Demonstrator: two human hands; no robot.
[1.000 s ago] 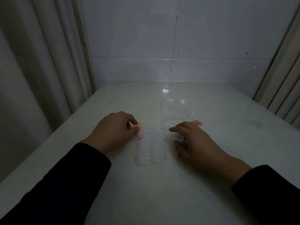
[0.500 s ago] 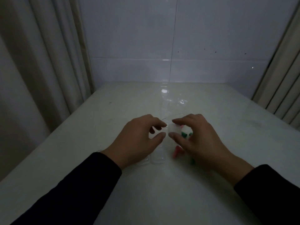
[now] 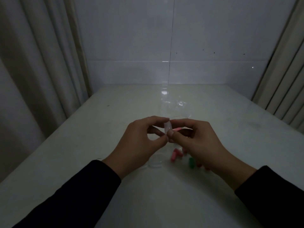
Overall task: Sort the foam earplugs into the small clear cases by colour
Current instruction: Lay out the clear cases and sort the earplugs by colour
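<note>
A small clear case [image 3: 168, 129] is held above the table between both hands. My left hand [image 3: 139, 143] pinches its left side with thumb and forefinger. My right hand [image 3: 199, 143] pinches its right side the same way. Pink earplugs [image 3: 174, 156] and a green earplug [image 3: 191, 162] lie on the table under my right hand. Another pink earplug [image 3: 178, 128] shows just behind the held case. More clear cases [image 3: 154, 163] lie on the table below my left hand, partly hidden by it.
A clear plastic bag or wrapper [image 3: 177, 106] lies on the white table [image 3: 98, 132] behind the hands. Curtains hang at the left [image 3: 41, 63] and right [image 3: 283, 79]. A tiled wall [image 3: 164, 46] closes the back.
Both hands came together from the table's sides, took one clear case and lifted it off the table. The earplugs under my right hand are now uncovered.
</note>
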